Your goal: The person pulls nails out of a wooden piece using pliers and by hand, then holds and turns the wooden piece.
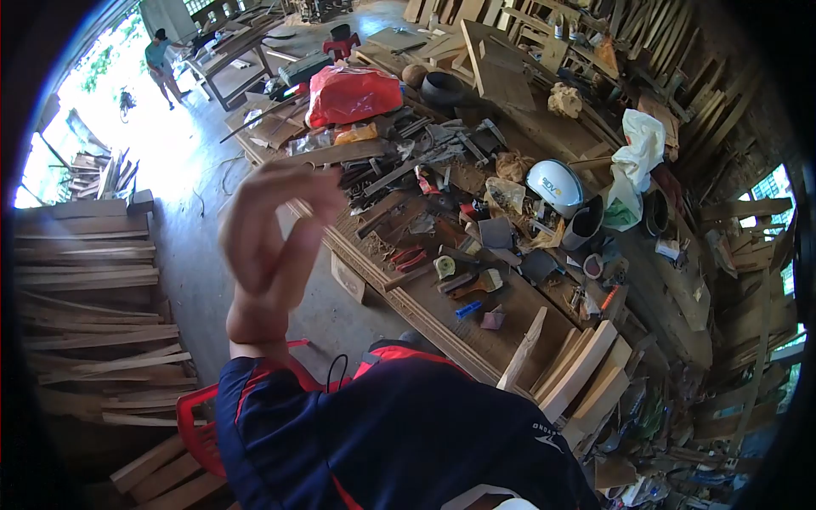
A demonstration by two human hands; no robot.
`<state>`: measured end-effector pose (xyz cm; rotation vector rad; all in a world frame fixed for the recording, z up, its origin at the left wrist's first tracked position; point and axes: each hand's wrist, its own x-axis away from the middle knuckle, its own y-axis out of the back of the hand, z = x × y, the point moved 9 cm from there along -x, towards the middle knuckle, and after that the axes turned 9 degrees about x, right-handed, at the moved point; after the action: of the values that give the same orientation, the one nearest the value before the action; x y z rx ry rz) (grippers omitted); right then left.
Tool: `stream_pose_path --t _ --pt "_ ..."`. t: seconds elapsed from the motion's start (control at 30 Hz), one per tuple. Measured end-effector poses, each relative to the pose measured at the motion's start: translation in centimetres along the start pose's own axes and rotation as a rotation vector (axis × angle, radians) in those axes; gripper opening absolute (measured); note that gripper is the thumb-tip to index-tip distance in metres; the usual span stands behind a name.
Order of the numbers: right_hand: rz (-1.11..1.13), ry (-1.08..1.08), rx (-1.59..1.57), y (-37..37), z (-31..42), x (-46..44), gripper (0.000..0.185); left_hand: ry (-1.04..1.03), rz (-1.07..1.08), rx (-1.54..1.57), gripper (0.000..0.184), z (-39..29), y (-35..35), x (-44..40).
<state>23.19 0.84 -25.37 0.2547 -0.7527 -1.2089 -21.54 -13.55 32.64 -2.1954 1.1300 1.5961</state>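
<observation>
My left hand is raised at the left of the head view, above the floor beside the workbench. Its fingers curve over, with a gap to the thumb, and nothing shows between them; motion blurs it slightly. Behind the fingertips lies a curved wooden piece. Pliers with red handles, a tape measure, a brush and a blue object lie on the bench. My right hand is out of view.
A red bag and a white helmet rest on the cluttered bench. Wood strips are stacked at left. Below my arm is a red chair. A person stands far back left.
</observation>
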Motion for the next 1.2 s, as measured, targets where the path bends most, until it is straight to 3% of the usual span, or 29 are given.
stream_pose_path --t 0.03,0.1,0.17,0.23,0.3,0.37,0.47,0.6,1.2 --pt "0.003 -0.002 0.007 0.0 0.0 -0.2 0.046 0.153 0.040 -0.057 0.031 1.6 -0.3 0.1" --pt "0.008 -0.009 0.020 0.1 -0.3 -0.5 0.046 0.279 0.061 0.116 0.043 5.3 0.2 -0.3" --pt "0.011 -0.014 0.030 0.2 -0.4 -1.0 0.046 0.432 -0.365 0.682 0.058 11.7 3.2 0.8" --pt "0.011 -0.018 0.038 0.1 -0.3 -1.6 0.046 0.516 -0.561 0.847 0.076 16.5 8.1 1.9" --pt "0.011 -0.020 0.049 0.4 -0.4 -2.2 0.046 0.660 -0.830 1.003 0.085 21.0 12.4 4.4" --pt "0.011 -0.023 0.058 0.5 -0.3 -2.8 0.046 0.665 -1.138 1.184 0.088 26.2 17.1 8.1" --pt "0.010 -0.038 0.069 0.4 -0.7 -3.1 0.046 0.573 -1.277 1.064 0.085 30.3 22.2 12.1" --pt "-0.004 -0.063 0.077 0.4 -1.2 -3.6 0.047 0.631 -1.501 0.980 0.079 28.4 21.6 14.5" --pt "-0.062 -0.184 0.133 0.6 -3.0 -4.6 0.048 0.572 -1.492 1.001 0.078 28.6 22.1 17.3"
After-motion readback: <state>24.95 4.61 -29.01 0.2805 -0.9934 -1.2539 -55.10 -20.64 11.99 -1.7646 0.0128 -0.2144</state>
